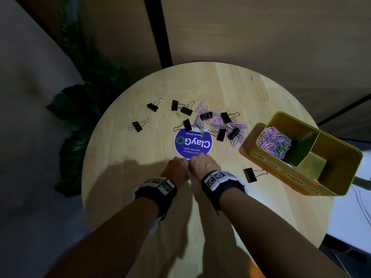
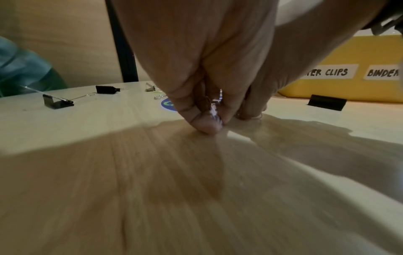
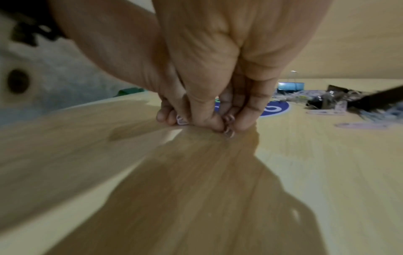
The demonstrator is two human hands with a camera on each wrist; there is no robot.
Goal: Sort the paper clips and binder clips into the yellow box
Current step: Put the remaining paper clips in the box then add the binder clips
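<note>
My two hands meet knuckle to knuckle at the near edge of a purple round sticker (image 1: pixel 193 144). The left hand (image 1: pixel 178 166) pinches a few pale paper clips (image 2: pixel 214 114) between thumb and fingers, tips touching the table. The right hand (image 1: pixel 200 163) pinches pink paper clips (image 3: pixel 229 128) the same way. A loose pile of pastel paper clips (image 1: pixel 222 125) mixed with black binder clips (image 1: pixel 206 116) lies beyond the sticker. The yellow box (image 1: pixel 261 159) stands at the right; its far compartment holds paper clips (image 1: pixel 274 143).
Single binder clips lie at the left (image 1: pixel 137 125), the back left (image 1: pixel 153 106) and beside the box (image 1: pixel 251 174). The box front carries the labels "PAPER CLIPS" (image 2: pixel 329 72) and "BINDER" (image 2: pixel 382 72). The round wooden table (image 1: pixel 140 197) ends near a dark plant (image 1: pixel 80 109) on the left.
</note>
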